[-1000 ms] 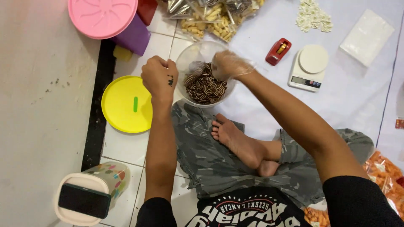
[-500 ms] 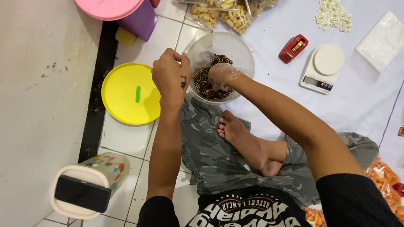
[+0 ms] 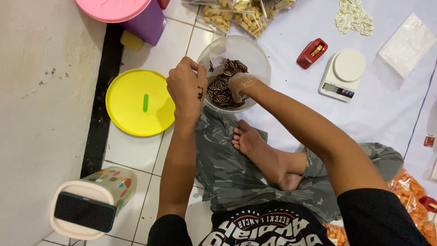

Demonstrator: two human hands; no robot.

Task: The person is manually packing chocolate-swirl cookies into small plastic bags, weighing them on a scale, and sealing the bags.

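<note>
Far left, low on the tiled floor (image 3: 136, 155): a rounded plastic canister (image 3: 111, 184) with coloured spots lies on its side, cream lid toward the camera, a dark flat phone (image 3: 84, 212) resting on it. Above it, a flat round yellow lid (image 3: 132, 102), smooth plastic with a small green handle strip at the centre, lies on the white glossy tiles. Top left, a pink round ribbed lid (image 3: 111, 7) sits on a purple tub (image 3: 148, 25), with a small yellow block (image 3: 132, 40) just beside it.

Left hand (image 3: 185, 86), bare, curled, its grip pressed together pinching the near-left rim of the clear bowl (image 3: 255, 52). The bowl is round, see-through plastic, standing on the floor just beyond the person's bare foot (image 3: 248, 141) and camouflage trousers (image 3: 223, 168). Inside it: a heap of round brown-and-cream spiral cookies (image 3: 223, 82), filling the lower part.

Right hand (image 3: 241, 84) wears a thin crinkly clear plastic glove and is down inside the bowl on the cookies; fingers bent over the heap, whether they pinch a cookie cannot be told.

Beyond the bowl, clear bags of pale finger-shaped snacks (image 3: 236, 13). Right of the bowl, on a white sheet (image 3: 391, 114): a red tape dispenser (image 3: 312, 53), a white kitchen scale (image 3: 342, 74) with a round platform, a cluster of small pale flower-shaped pieces (image 3: 353, 18), a flat white packet (image 3: 406, 43). Bottom right edge: bags of orange snacks (image 3: 409, 196).
</note>
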